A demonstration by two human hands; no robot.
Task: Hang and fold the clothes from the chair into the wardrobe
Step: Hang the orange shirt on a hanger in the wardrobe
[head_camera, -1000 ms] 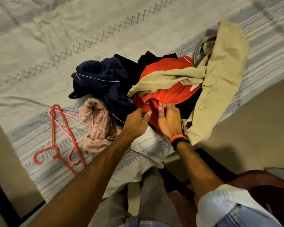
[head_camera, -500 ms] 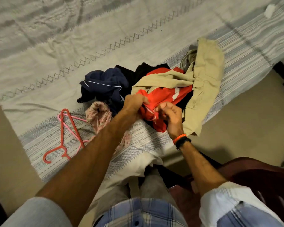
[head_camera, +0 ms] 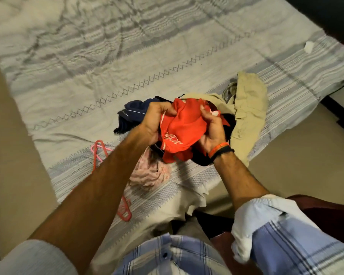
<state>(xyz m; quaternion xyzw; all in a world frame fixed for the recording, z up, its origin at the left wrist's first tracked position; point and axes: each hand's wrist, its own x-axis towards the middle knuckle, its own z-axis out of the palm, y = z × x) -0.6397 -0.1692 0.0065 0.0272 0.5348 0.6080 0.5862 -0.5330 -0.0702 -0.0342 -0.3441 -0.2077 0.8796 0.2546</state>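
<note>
Both our left hand (head_camera: pixel 153 124) and right hand (head_camera: pixel 211 132) now grip the red shirt (head_camera: pixel 179 128), bunched and lifted off the pile it lay on a second ago, so sorting has begun. Navy clothes (head_camera: pixel 135 114), khaki trousers (head_camera: pixel 248 108) and pink cloth (head_camera: pixel 149 175) wait on the bed (head_camera: pixel 87 66); hangers (head_camera: pixel 99 153) lie partly under our left arm.

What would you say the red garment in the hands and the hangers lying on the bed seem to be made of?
Red garment: soft, matte knit, probably cotton or polyester; it bunches into loose folds and carries white stitched lettering. Hangers: smooth moulded plastic, red and pink, judging by their thin, uniformly coloured bars.
</note>
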